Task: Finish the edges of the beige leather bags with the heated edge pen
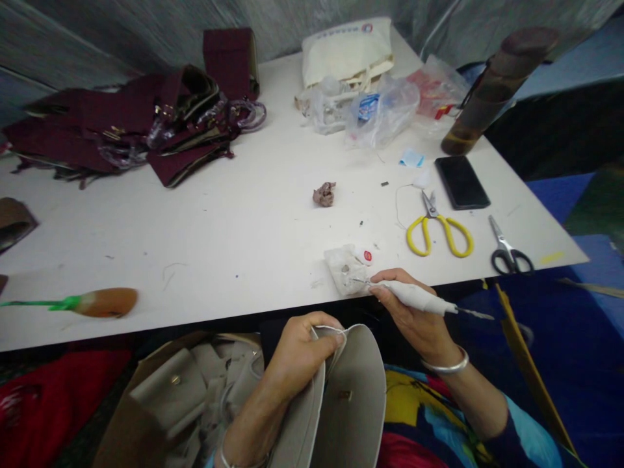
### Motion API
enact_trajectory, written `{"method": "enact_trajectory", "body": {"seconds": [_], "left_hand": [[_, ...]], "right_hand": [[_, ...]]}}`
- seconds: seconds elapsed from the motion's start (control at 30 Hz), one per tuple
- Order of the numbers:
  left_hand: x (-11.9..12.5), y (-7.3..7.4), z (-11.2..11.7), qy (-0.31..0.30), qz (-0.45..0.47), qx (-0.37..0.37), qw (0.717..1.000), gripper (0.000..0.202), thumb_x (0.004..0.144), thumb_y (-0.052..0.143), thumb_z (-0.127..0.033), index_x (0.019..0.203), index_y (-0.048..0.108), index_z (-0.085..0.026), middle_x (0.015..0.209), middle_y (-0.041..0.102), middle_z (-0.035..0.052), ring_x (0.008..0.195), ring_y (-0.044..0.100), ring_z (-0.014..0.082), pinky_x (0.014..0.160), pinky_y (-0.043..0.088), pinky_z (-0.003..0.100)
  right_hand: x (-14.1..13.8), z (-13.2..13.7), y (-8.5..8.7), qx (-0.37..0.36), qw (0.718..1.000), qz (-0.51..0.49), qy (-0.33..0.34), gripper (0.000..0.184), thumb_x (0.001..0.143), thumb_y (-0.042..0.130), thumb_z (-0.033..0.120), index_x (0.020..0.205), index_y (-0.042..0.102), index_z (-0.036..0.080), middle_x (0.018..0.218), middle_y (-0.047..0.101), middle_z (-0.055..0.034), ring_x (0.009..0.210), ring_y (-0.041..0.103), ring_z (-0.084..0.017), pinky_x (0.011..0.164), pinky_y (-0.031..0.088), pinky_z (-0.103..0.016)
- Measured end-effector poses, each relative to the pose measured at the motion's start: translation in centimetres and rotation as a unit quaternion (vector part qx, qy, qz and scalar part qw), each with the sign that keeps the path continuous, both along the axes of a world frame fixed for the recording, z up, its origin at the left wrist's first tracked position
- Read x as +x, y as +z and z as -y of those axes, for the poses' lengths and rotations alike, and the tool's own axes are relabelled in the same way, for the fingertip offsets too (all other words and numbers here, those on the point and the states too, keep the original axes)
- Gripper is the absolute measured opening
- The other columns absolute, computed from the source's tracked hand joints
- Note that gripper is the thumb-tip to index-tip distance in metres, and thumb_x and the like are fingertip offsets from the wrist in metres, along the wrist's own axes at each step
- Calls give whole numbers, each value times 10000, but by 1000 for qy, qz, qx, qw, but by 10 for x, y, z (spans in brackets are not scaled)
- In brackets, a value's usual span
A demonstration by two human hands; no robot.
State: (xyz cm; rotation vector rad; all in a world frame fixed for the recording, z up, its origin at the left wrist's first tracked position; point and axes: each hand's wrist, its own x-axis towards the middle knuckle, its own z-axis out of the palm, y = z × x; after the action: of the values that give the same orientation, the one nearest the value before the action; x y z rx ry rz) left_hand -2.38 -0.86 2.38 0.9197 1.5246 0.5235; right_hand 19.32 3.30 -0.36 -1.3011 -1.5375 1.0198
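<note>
Head view: I log a grey bag [353, 416] below the table [273, 214], rim pinched in the left hand [297, 354], right hand [414, 325] closed round a white-wrapped tool [414, 298], yellow scissors [430, 205] beyond, small packet [342, 268] by the tool's tip.

On my feed I see a smooth silver bangle [447, 369] behind the bare right hand [420, 331] and a second bangle [225, 457] behind the bare left hand [302, 357]; the printed top [407, 402] mixes yellow, red and navy, the right sleeve [529, 429] bright blue.
</note>
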Motion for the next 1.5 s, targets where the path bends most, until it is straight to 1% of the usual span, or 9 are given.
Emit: {"method": "enact_trajectory", "body": {"seconds": [0.27,0.43,0.5,0.63,0.7,0.97,1.13,1.33,1.5], "left_hand": [[-2,-1,1,-50,-32,29,998,130,738,709,-259,807,764,-163,762,731,37,717,623,185,673,459,271],[-1,4,0,-54,-32,48,997,115,703,733,-197,810,692,-184,783,708,10,730,613,174,693,455,267],[0,6,1,-56,-29,62,996,146,688,727,-163,819,668,-191,804,709,2,749,615,172,711,456,266],[1,9,3,-75,-27,71,994,154,704,727,-163,840,664,-197,813,706,-8,757,617,169,727,453,266],[2,10,4,-79,-26,75,994,158,707,734,-169,847,664,-195,828,712,-5,774,624,173,743,457,269],[4,13,6,-90,-24,76,993,158,709,730,-157,847,660,-190,824,697,-12,778,608,165,745,449,261],[7,10,9,-73,-1,69,995,165,666,749,-154,806,667,-184,768,670,-16,729,579,154,701,435,252],[15,6,10,-25,83,18,996,234,603,790,-160,793,654,-184,760,706,-7,686,592,142,686,452,249],[15,6,9,6,100,4,995,250,585,802,-162,779,645,-179,745,703,-2,656,578,131,664,440,245]], "right_hand": [[-6,-6,1,7,1000,14,5,210,986,689,420,954,705,213,847,720,-27,761,661,-187,776,529,-323],[0,-4,0,-18,999,-14,-31,257,970,699,468,919,695,216,785,687,-13,698,614,-173,702,504,-307],[4,1,0,-44,997,-62,-10,283,985,674,476,893,687,209,737,670,-9,667,604,-167,664,492,-298],[4,17,2,-128,978,-137,92,312,981,671,472,855,683,186,684,662,-12,620,605,-158,595,479,-279],[2,24,1,-147,970,-153,117,289,972,684,444,852,681,181,677,659,-6,611,595,-146,579,465,-263],[2,35,-6,-170,968,-134,129,266,965,681,414,848,674,176,674,606,5,625,547,-139,583,432,-254],[3,30,-1,-184,964,-124,148,256,944,673,393,804,678,178,647,604,10,602,548,-138,569,427,-252],[3,19,6,-186,957,-119,187,209,919,655,319,765,670,178,642,597,17,590,520,-126,564,402,-249],[0,34,-2,-173,965,-144,138,273,956,661,372,758,657,184,655,589,16,614,524,-134,588,408,-260]]}}
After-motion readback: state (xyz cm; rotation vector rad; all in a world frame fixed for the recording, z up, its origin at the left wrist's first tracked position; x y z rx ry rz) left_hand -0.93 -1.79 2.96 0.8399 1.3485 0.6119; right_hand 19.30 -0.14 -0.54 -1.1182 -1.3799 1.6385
